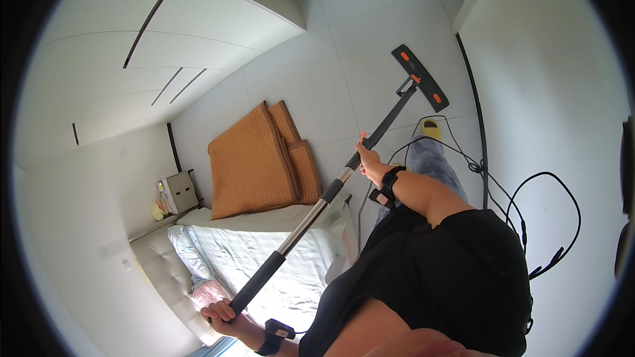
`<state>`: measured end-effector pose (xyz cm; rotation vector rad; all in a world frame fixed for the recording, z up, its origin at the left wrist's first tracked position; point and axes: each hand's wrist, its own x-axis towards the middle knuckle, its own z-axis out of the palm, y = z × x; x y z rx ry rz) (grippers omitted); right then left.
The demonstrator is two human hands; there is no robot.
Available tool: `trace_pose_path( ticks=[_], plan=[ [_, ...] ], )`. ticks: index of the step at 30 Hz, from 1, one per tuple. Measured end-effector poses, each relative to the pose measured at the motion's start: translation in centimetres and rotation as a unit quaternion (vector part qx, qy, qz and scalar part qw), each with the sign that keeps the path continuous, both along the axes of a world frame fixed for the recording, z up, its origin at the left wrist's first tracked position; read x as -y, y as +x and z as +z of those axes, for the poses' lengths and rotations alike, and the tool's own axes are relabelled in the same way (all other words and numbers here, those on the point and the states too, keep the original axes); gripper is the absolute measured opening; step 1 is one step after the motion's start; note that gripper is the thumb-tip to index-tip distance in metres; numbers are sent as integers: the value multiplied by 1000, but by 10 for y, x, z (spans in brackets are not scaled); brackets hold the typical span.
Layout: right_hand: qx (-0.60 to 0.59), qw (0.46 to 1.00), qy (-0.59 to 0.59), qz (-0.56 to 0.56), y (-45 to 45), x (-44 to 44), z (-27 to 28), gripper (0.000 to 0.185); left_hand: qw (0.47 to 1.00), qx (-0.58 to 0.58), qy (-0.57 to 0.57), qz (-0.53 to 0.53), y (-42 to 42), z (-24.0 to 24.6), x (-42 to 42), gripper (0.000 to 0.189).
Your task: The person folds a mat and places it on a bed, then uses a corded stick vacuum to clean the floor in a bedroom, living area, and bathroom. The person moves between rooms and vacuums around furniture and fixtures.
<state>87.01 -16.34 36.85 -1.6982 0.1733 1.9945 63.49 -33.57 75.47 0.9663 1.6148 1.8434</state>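
A flat mop with a long telescopic pole (302,225) slants across the view. My left hand (221,313) is wrapped around the black grip at the pole's upper end. Lower on the pole, my right hand (369,161) grasps the dark section beside a small orange lever (363,136). The dark rectangular mop head (426,87), with orange tabs on top, is on the grey tiled floor (302,79); its underside is hidden. Both wrists wear black straps with small devices.
Folded brown woven mats (248,163) lie by the bed (268,263). Black cables (476,166) loop around my legs toward the white panel (550,109) on the right. White cabinets (198,15) line the left. A small bedside cabinet (181,192) stands beyond the mats.
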Motion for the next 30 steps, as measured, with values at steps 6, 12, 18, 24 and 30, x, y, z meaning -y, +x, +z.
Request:
trace_pose_path(
  ticks=[6, 12, 18, 24, 30],
  plan=[
    [49, 994, 63, 71, 41, -49, -4, 40, 1000, 2, -16, 26, 45, -32, -18, 14],
    [31, 995, 75, 56, 84, -187, -2, 37, 995, -2, 3, 97, 113, -31, -135, 12],
    [19, 998, 59, -12, 129, -273, 16, 36, 999, -9, 0, 32, 150, 1, -242, 11],
    [7, 998, 51, -46, 162, -325, 17, 36, 998, -41, 29, 29, 185, 5, -305, 12],
    [-21, 990, 62, -122, 210, -412, -9, 37, 996, -49, 51, -62, 221, -12, -408, 13]
  ],
)
